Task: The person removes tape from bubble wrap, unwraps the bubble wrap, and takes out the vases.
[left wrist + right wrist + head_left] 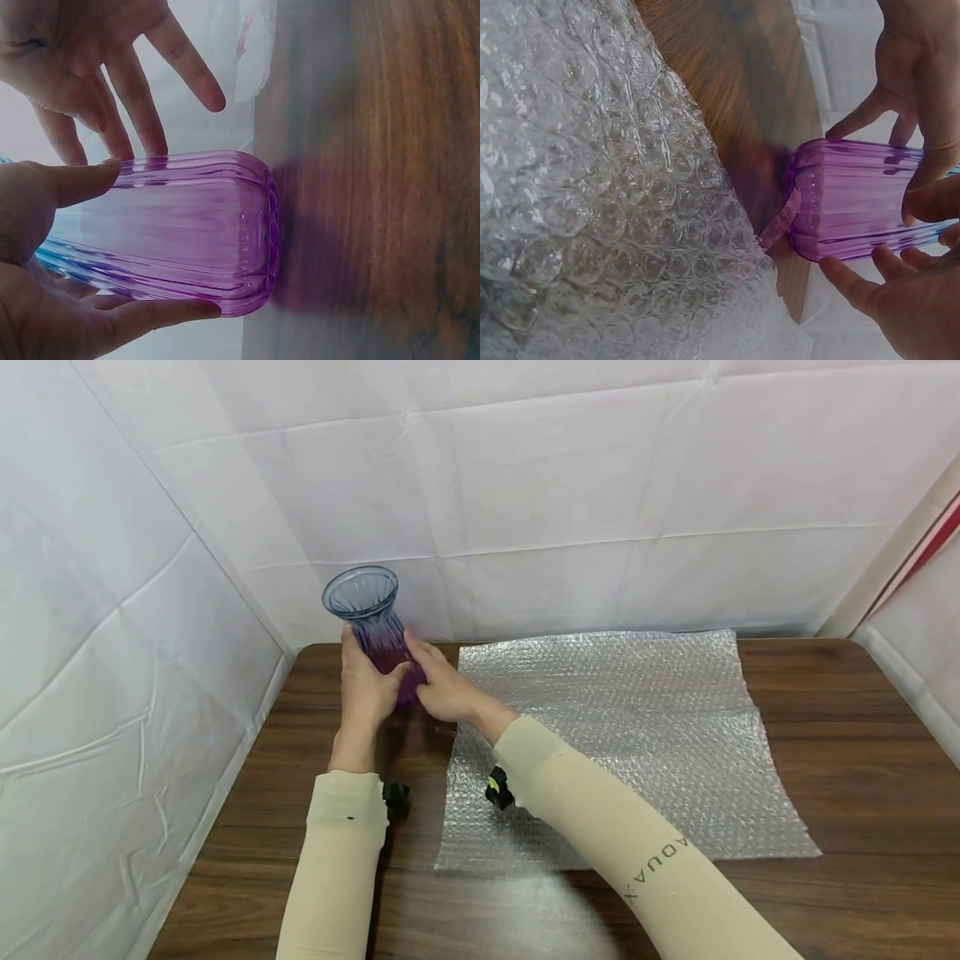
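Observation:
A ribbed glass vase, blue at its flared rim and purple towards the base, is tilted above the far left of the table. My left hand grips its left side, thumb across the near face and fingers around the glass, as the left wrist view shows of the vase. On the other side, my right hand holds the vase with its thumb in front and spread fingers against the glass. Whether the base touches the wood cannot be told. Right of the vase lies a sheet of bubble wrap.
The dark wooden table has white cloth walls behind it and at its left. A narrow pinkish strip shows between the bubble wrap's edge and the vase base. My right forearm crosses over the wrap.

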{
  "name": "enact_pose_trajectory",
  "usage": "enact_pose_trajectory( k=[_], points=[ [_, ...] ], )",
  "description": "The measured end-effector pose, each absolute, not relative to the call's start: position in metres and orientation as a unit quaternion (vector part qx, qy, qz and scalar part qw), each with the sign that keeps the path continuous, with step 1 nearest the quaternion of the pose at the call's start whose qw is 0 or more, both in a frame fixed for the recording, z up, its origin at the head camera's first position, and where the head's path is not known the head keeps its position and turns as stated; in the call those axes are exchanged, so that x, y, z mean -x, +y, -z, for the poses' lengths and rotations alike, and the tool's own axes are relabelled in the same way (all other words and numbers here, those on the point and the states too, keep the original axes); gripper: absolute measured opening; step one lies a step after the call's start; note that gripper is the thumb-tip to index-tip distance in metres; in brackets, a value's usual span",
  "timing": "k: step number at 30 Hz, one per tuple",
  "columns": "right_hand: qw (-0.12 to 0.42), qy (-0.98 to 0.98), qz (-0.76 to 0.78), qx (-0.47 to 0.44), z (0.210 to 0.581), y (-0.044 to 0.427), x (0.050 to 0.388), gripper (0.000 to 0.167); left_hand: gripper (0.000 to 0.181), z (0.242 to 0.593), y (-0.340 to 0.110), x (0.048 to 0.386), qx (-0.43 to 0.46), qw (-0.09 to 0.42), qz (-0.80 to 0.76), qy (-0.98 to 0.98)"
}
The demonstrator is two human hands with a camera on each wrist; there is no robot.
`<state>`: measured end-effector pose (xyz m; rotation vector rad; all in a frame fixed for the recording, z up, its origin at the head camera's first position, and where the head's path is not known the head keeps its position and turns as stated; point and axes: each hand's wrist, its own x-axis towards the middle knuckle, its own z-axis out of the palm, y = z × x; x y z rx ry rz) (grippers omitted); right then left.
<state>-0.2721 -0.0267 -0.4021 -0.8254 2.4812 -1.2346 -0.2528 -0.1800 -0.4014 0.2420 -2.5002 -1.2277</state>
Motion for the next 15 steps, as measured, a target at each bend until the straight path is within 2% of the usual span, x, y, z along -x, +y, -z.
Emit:
enact_pose_trajectory(
  k=[15],
  points=[
    [0.123,0.854,0.420,0.280,0.4041,-0.0289,0.2725,0.084,0.110,0.4053,-0.1843,0.2552,-0.081,0.174,0.428,-0.883]
  ],
)
